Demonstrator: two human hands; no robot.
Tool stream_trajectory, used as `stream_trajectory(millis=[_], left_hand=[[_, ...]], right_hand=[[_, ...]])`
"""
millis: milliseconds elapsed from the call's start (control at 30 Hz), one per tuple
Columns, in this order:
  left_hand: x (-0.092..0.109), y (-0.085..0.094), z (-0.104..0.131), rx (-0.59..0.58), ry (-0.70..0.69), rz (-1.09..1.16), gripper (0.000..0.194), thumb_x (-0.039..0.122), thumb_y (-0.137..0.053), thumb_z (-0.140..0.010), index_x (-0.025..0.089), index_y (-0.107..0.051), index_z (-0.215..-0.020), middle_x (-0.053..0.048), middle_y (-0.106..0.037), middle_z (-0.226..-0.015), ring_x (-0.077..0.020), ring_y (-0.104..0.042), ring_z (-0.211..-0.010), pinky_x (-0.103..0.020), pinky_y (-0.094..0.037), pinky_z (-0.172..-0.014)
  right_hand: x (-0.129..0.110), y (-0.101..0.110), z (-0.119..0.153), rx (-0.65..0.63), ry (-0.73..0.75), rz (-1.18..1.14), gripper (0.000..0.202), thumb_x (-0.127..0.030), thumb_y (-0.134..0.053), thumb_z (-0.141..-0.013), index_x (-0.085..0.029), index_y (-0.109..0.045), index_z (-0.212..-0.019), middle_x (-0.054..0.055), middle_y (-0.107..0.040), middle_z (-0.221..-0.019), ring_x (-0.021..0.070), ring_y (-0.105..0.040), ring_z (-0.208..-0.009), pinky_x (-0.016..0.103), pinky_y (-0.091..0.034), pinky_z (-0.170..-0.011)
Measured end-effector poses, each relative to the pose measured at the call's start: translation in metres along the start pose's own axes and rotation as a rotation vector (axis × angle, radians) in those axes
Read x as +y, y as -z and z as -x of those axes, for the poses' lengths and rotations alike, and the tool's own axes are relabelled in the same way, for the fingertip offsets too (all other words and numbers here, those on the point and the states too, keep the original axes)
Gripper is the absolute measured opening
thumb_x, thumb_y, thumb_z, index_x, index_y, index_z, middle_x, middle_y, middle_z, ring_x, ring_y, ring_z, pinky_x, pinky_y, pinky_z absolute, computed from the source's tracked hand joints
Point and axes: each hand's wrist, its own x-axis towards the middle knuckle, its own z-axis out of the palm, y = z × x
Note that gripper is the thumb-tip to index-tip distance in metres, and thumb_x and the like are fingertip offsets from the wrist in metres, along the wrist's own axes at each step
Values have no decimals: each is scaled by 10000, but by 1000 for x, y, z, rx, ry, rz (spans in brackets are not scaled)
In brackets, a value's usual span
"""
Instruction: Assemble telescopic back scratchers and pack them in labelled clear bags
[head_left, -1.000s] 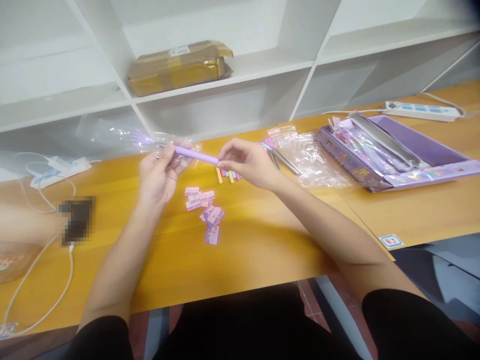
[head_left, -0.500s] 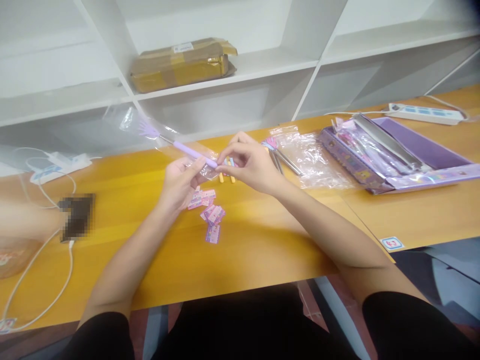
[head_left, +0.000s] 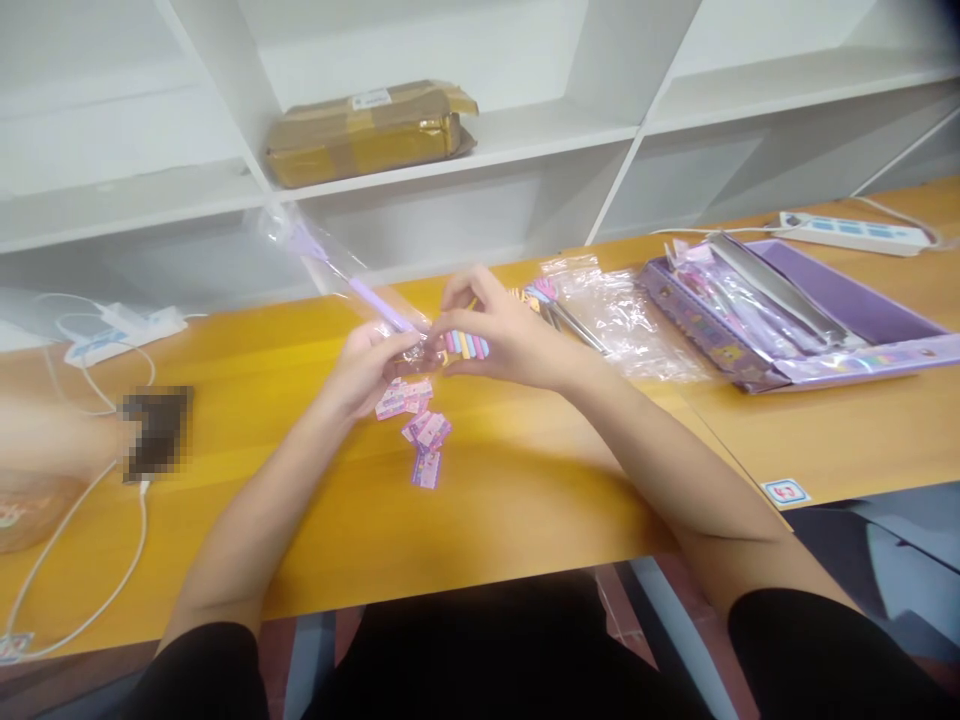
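Observation:
A lavender back scratcher (head_left: 381,304) with a claw-shaped head and a metal rod lies slantwise inside a clear plastic bag (head_left: 341,262), its head pointing up and left. My left hand (head_left: 367,368) is closed around the lower end of the bag, by the handle's tip. At that same end my right hand (head_left: 499,335) curls, thumb and fingertips close together at the bag's edge; the exact pinch is blurred. Striped colourful handles (head_left: 466,346) show on the table behind my right fingers. Small pink and purple printed cards (head_left: 427,430) lie below my left hand.
More back scratchers with metal rods (head_left: 577,325) lie beside empty clear bags (head_left: 637,325). To the right sits an open purple box (head_left: 855,375) with packaged items. Power strips (head_left: 855,232), a pixelated dark object with a cable, and a taped parcel (head_left: 367,140) on the shelf surround the table.
The scratcher has slid deeper into the bag, so its handle tip is now near my left thumb. My right hand has left the handle tip for the bag's edge.

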Motion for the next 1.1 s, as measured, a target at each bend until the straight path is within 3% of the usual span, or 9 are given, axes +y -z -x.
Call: stream_trajectory(millis=[67,233,367,533,667,767,900,1100], left_hand=[[1,2,0,-1,23,-10,395,406,-980,-724,138,-813,-962,-115,-838,-980,-279,-811,-943,-423,-671,-878],[0,0,-2,39,5,15,398,310,-967,-706,162,-810,-1040,-62,-800,-996,-208,-749,-900,-347,-635,-819],[-3,-1,-6,82,37,89,538,265,-963,-699,181,-771,-1195,-19,-746,-913,-161,-694,-806,-283,-576,-710],[-7,-2,-7,53,34,94,460,256,-941,-747,188,-777,-1171,7,-691,-885,-100,-600,-726,-221,-478,-645],[-9,-6,-5,23,24,112,299,351,-928,-815,164,-777,-993,-20,-697,-873,-107,-603,-726,-228,-474,-652],[-11,-8,-5,21,16,133,357,475,-918,-849,161,-754,-895,-40,-709,-848,-137,-638,-737,-258,-509,-667],[-13,-6,-6,-13,-6,127,492,654,-871,-866,178,-752,-909,-35,-707,-830,-145,-637,-727,-273,-501,-658],[-20,0,-6,-98,-96,-73,516,507,-1016,-750,200,-771,-1084,-27,-749,-921,-147,-654,-809,-272,-485,-714]], right_hand=[[4,-5,1,22,83,113,64,-299,-744,-1070,-279,-767,-1126,98,-595,-1279,253,-608,-1142,415,-538,-935],[3,-17,-1,81,210,229,120,-266,-663,-1122,-277,-776,-1083,61,-721,-1233,241,-630,-1103,415,-507,-928],[-1,-18,-4,37,232,107,134,-270,-607,-1158,-253,-739,-1150,54,-791,-1223,234,-682,-1136,415,-515,-974],[-2,-22,-4,82,164,-35,109,-257,-602,-1161,-234,-705,-1134,38,-793,-1060,198,-698,-997,367,-539,-924],[-5,-27,-3,187,64,-77,106,-265,-608,-1154,-225,-672,-1080,34,-752,-966,184,-671,-890,340,-546,-845],[-8,-27,-3,177,-33,-132,109,-289,-637,-1141,-226,-667,-1056,25,-736,-948,167,-672,-842,316,-544,-803],[-11,-25,-4,151,-116,-180,94,-260,-673,-1109,-218,-668,-1024,17,-733,-927,155,-671,-825,292,-541,-788],[-9,-25,-4,140,-203,-215,92,-255,-673,-1075,-209,-665,-996,16,-740,-905,148,-668,-795,285,-520,-753]])
